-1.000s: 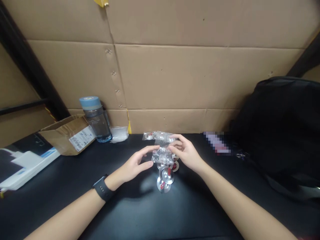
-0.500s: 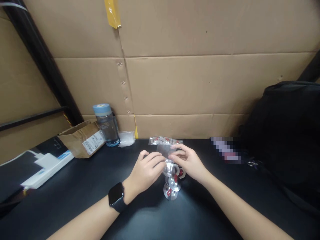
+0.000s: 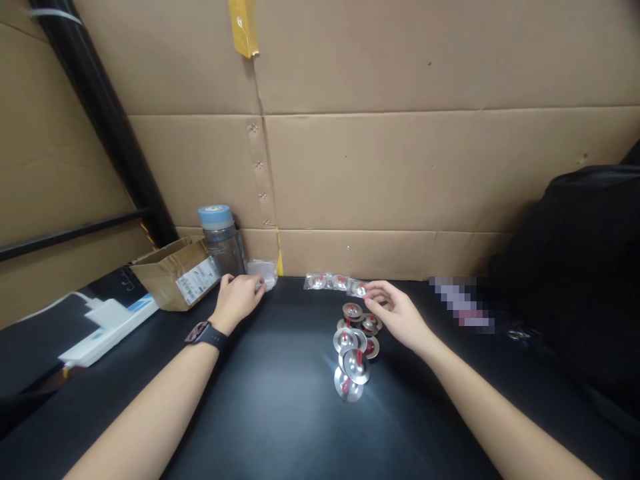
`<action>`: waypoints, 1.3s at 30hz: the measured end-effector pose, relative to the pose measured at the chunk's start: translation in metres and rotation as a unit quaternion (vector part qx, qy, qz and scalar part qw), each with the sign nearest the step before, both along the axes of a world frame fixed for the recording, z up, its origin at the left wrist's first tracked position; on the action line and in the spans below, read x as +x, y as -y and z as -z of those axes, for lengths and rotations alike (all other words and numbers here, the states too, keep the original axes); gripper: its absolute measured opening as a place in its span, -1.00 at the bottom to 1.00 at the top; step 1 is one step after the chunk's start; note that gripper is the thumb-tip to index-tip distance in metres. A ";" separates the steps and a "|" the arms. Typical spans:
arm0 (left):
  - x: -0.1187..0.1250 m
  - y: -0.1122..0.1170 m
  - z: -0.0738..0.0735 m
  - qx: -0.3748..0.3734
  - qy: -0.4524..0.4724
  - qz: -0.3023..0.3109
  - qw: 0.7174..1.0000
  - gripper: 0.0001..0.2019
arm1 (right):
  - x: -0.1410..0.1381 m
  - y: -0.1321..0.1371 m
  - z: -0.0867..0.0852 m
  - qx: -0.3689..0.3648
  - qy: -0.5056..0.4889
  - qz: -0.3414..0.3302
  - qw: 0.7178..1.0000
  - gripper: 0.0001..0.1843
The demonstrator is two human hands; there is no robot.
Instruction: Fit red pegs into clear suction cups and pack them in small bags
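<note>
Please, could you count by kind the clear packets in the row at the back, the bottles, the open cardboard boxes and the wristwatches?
Finger-cymbal packets: 3
Water bottle: 1
Open cardboard box: 1
Wristwatch: 1
Total: 6

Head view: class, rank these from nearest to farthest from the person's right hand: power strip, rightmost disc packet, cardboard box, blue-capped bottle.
1. Rightmost disc packet: beside the right hand.
2. Blue-capped bottle: well to the left.
3. Cardboard box: left of the bottle.
4. Power strip: farthest left.
</note>
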State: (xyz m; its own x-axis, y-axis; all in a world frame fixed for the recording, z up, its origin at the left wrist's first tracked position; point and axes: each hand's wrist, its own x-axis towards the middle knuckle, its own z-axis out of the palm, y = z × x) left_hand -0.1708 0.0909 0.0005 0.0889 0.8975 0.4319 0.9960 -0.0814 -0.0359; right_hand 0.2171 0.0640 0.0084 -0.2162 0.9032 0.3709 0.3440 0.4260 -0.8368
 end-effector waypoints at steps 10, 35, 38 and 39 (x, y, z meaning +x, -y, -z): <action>-0.003 -0.010 0.020 -0.110 0.027 0.037 0.993 -0.56 | 0.034 -0.046 0.037 0.150 0.262 0.007 0.953 -0.69; -0.001 -0.013 0.026 -0.052 0.011 -0.006 0.999 -0.49 | 0.056 -0.042 0.019 0.101 0.443 0.115 0.883 -0.57; 0.000 -0.011 0.023 -0.021 0.006 -0.007 1.000 -0.48 | 0.059 -0.046 0.025 0.088 0.440 0.095 0.889 -0.55; 0.001 -0.010 0.022 -0.011 0.005 -0.006 1.000 -0.49 | 0.059 -0.047 0.026 0.081 0.441 0.095 0.889 -0.57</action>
State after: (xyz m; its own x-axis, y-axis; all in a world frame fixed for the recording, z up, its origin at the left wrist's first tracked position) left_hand -0.1699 0.1008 -0.0213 0.0744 0.9074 0.4136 0.9972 -0.0709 -0.0240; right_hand 0.2759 0.1113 -0.0173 -0.3363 0.9047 0.2614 0.9147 0.3799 -0.1381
